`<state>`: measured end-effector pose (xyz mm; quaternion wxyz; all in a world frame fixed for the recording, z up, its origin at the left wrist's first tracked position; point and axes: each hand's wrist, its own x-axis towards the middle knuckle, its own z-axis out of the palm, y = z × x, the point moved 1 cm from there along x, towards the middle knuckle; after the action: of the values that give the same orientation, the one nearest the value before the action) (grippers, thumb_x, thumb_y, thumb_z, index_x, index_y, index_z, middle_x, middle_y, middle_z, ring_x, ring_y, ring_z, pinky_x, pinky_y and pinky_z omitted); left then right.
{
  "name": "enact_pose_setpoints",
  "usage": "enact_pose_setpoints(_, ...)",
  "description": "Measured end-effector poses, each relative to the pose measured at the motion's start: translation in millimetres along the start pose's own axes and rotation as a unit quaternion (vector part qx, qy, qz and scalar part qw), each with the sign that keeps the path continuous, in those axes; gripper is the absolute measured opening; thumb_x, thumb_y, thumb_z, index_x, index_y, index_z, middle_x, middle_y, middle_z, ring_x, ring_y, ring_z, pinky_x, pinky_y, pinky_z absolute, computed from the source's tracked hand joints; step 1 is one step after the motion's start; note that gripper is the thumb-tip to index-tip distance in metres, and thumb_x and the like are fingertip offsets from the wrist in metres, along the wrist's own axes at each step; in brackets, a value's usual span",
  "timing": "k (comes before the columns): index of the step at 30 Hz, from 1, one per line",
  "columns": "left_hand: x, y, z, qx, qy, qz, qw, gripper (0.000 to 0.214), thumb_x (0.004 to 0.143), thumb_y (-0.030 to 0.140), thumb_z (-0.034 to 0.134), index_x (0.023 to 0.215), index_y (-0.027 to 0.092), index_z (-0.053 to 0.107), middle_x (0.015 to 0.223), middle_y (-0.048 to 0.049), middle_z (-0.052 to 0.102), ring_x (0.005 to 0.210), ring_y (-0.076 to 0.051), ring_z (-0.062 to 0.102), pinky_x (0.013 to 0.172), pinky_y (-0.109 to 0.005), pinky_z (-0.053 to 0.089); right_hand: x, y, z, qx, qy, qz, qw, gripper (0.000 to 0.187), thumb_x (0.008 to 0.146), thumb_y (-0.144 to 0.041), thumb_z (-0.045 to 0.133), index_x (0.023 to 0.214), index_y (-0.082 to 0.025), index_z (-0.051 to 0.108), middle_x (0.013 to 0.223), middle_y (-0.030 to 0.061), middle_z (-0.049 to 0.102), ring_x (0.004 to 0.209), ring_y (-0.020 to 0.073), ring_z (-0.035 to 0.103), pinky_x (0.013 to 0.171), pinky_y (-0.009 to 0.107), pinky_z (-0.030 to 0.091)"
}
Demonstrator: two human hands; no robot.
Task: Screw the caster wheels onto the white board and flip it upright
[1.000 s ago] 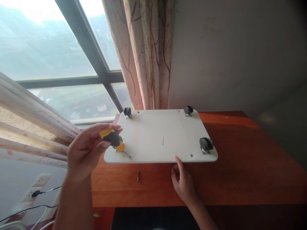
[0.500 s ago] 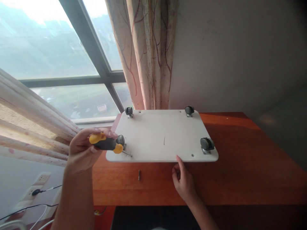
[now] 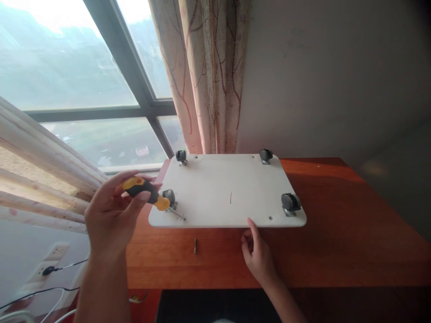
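Note:
My left hand [image 3: 112, 215] is wrapped round a yellow and black screwdriver [image 3: 146, 190], held slanted with its tip down at the near left corner of a white board [image 3: 212, 184]. The tip meets a small dark spot there, beside a caster wheel [image 3: 168, 197]. My right hand [image 3: 258, 255] rests at the board's near edge, index finger stretched onto the top and the other fingers curled; nothing shows in it. Other casters stand at the far left [image 3: 181, 156], far right [image 3: 266, 155] and near right [image 3: 290, 202] corners. A loose screw [image 3: 195, 246] lies in front of the board.
The board lies on a reddish-brown wooden table [image 3: 343, 229]. Behind are a window [image 3: 81, 67] and patterned curtains [image 3: 208, 76]. A wall socket with a black plug [image 3: 49, 270] and cables is at lower left. A black object [image 3: 215, 305] sits below the table's front edge.
My left hand has shifted left and turned round the screwdriver handle, which now tilts more steeply. The tip stays at the same spot. My right hand and the board hold still.

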<state>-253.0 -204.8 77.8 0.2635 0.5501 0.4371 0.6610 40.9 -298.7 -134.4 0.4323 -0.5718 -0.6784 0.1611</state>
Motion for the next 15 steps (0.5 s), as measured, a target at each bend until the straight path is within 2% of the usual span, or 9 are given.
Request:
enact_pose_setpoints(5,3,0,1.1,-0.032,-0.046,0.03,0.998,0.04,0.078,0.019,0.082,0.115,0.019,0.071,0.1,-0.0064,0.076,0.086,-0.025,0.076,0.079,-0.04,0.067,0,-3,-2,0.026,0.001,0.022,0.999,0.056,0.099,-0.025,0.045,0.154,-0.017,0.035,0.096,0.0088,0.073,0.077,0.0185,0.074,0.067,0.028,0.062)
enact_pose_setpoints(11,16,-6,-2.9,-0.094,-0.108,0.01,0.99,0.041,0.076,0.022,0.084,0.115,0.018,0.071,0.104,-0.0104,0.076,0.091,-0.029,0.076,0.087,-0.049,0.065,9,-12,-10,0.057,0.001,0.041,0.998,0.054,0.099,-0.024,0.046,0.152,-0.018,0.038,0.1,0.0108,0.074,0.084,0.0205,0.075,0.069,0.03,0.063)
enact_pose_setpoints(15,18,-9,-1.7,-0.135,-0.146,-0.01,0.98,0.041,0.076,0.018,0.084,0.115,0.018,0.072,0.105,-0.0111,0.075,0.09,-0.03,0.076,0.084,-0.05,0.066,14,-23,-17,0.07,-0.005,0.045,0.997,0.057,0.099,-0.022,0.048,0.154,-0.02,0.035,0.098,0.0085,0.073,0.08,0.018,0.073,0.066,0.026,0.061)
